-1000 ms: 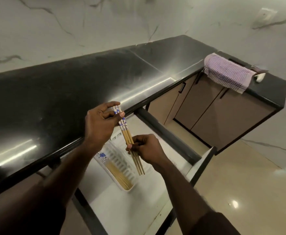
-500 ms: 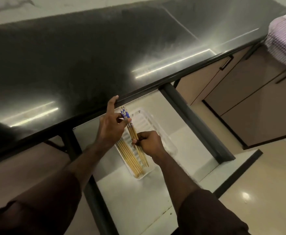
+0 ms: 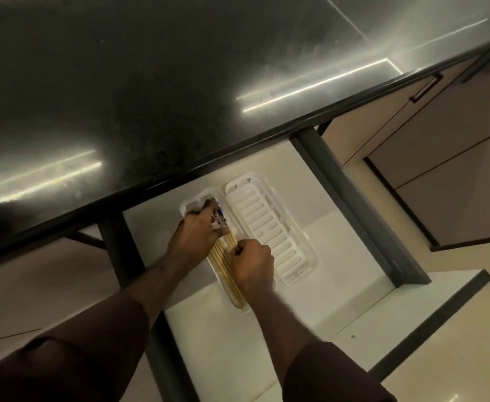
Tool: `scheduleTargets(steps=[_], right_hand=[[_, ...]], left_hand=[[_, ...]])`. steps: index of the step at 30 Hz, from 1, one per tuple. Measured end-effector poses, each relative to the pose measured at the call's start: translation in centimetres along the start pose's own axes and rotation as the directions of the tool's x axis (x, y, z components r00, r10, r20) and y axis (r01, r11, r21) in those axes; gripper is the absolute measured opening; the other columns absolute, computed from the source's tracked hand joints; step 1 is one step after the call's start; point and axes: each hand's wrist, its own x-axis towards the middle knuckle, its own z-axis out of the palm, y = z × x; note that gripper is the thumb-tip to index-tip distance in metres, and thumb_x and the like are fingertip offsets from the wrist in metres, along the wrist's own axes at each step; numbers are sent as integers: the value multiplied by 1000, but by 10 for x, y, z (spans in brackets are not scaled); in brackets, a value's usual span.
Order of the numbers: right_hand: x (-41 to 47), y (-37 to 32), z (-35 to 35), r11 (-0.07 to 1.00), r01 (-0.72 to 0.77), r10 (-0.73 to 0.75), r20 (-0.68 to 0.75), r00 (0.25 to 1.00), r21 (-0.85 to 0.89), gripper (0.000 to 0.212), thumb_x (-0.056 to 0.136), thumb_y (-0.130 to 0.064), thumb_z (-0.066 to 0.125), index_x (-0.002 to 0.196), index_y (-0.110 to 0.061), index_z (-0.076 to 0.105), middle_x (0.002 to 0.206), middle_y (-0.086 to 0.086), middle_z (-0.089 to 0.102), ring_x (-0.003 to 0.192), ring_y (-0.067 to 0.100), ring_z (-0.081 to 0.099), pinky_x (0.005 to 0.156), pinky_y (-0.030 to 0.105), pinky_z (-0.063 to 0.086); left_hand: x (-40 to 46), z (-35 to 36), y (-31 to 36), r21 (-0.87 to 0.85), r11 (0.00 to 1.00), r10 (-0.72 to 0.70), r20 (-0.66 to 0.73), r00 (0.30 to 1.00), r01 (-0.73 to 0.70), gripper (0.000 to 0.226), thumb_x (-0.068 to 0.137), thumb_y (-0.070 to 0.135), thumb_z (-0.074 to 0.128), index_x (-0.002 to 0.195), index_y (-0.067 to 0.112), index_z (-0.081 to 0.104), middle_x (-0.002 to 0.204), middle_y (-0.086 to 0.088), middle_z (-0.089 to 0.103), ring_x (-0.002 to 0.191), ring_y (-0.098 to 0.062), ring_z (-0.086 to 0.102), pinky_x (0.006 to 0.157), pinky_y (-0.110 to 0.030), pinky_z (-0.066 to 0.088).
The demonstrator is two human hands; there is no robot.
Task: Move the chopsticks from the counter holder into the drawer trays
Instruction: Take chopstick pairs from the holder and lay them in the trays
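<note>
In the open drawer [image 3: 319, 303] below the counter [image 3: 151, 82] edge, both hands are working over the left tray [image 3: 190, 205]. The left hand [image 3: 196, 236] is closing its grip on the painted blue-and-white ends of the chopsticks [image 3: 228, 256], toward the tray's far end, nearest the counter edge. The right hand [image 3: 252, 265] is curling its grip around the plain wooden shafts nearer the middle, its knuckles hiding the sticks' right side. Between and below the two grips, the sticks are lying side by side inside the left tray, their long axis running along the tray's length, from the far end under the counter edge to the near end, where the thin tips are showing past the right wrist. Whether the gripped sticks are already touching the tray floor is hard to tell. Just beside it on the right, the second tray [image 3: 270, 227] is sitting with nothing in it, parallel and touching or nearly so. Releasing looks like the next step, and it depends on the bundle staying in line with the tray walls; the left hand, at the painted ends, is better placed to square them up.
</note>
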Motion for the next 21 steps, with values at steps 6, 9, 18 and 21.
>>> scheduleTargets(steps=[6,9,18,21], right_hand=[[2,-2,17,985,13,-14,-4,1000,-171,22,93,-18,50,101,-16,71,94,7,71,84,24,67,77,37,57],[6,-4,22,973,43,-47,-11,999,-227,18,95,-20,52,104,-18,68,96,5,70,85,22,67,77,36,56],[14,-2,27,936,192,-184,55,981,-296,21,96,-25,54,113,-17,61,105,7,68,90,24,65,82,39,56],[14,-2,27,913,227,-222,54,973,-338,24,95,-24,55,117,-15,57,106,8,67,90,26,65,80,40,55]], left_hand=[[6,6,-4,269,963,-8,71,997,-12,47,88,39,63,129,17,54,123,-12,60,122,-28,50,99,-38,44],[6,9,-3,328,944,-17,91,996,-14,34,90,37,60,117,16,61,122,-7,65,125,-25,48,102,-36,38],[10,10,-2,525,848,-25,172,985,-70,30,97,27,49,123,15,57,128,-6,61,126,-23,48,112,-35,27],[11,10,-3,560,822,-2,190,982,-106,32,97,27,48,126,16,55,132,-6,58,133,-23,40,116,-36,15]])
